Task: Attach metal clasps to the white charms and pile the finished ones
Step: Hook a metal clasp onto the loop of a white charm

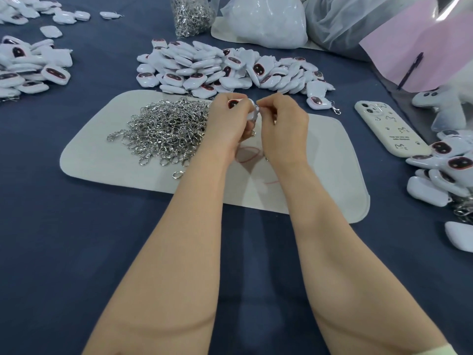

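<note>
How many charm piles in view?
4: top-left pile, left pile, centre pile beyond the mat, right pile near the phone. More may be off-frame.

Clasps (166, 130) on mat (102, 160); charm heap (217, 69) behind; phone (391, 129) right

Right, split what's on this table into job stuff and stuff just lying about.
Job: held charm, loose clasps, charm pile, bag of clasps, mat.
Lying about: phone, pen, pink sheet.
</note>
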Demonstrator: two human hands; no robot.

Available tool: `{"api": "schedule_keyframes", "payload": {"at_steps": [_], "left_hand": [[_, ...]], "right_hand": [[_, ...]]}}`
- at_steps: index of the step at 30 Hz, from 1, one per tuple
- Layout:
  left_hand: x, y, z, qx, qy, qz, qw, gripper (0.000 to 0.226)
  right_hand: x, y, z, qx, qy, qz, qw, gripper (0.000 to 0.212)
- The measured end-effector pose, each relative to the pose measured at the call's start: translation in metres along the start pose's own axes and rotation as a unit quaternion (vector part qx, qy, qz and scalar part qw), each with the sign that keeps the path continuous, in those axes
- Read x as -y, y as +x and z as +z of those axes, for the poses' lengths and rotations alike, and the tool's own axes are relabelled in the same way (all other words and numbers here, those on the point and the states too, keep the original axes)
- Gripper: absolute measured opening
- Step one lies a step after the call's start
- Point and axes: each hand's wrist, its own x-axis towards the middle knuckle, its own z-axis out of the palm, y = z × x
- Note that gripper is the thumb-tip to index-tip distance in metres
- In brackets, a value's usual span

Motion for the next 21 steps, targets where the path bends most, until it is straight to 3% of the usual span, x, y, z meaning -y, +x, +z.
{"api": "schedule_keyframes", "payload": {"at_steps": [4, 6, 10, 15, 18, 21], "left_hand": [[0.001, 0.002, -0.003, -0.015, 0.128, 0.077, 0.989, 0.016], [0.000, 0.003, -0.001, -0.021, 0.126, 0.085, 0.988, 0.014], [-0.004, 0.003, 0.003, 0.014, -0.052, -0.024, 0.998, 0.016], [-0.004, 0.003, -0.007, 0.066, -0.265, -0.176, 0.946, 0.025], [-0.003, 0.004, -0.008, 0.083, -0.331, -0.210, 0.916, 0.025], [-0.003, 0.004, -0.007, 0.091, -0.324, -0.226, 0.914, 0.016]], "right_hand": [[-0.001, 0.000, 0.001, 0.020, -0.022, -0.014, 0.999, 0.021], [0.000, -0.002, 0.002, 0.015, 0.004, -0.008, 1.000, 0.021], [0.003, -0.002, 0.003, 0.016, 0.115, 0.066, 0.991, 0.018], [0.002, 0.001, 0.004, -0.007, 0.156, 0.101, 0.983, 0.010], [0.003, 0.002, 0.004, -0.020, 0.166, 0.102, 0.981, 0.010], [0.003, 0.002, 0.003, -0.036, 0.155, 0.095, 0.983, 0.012]]}}
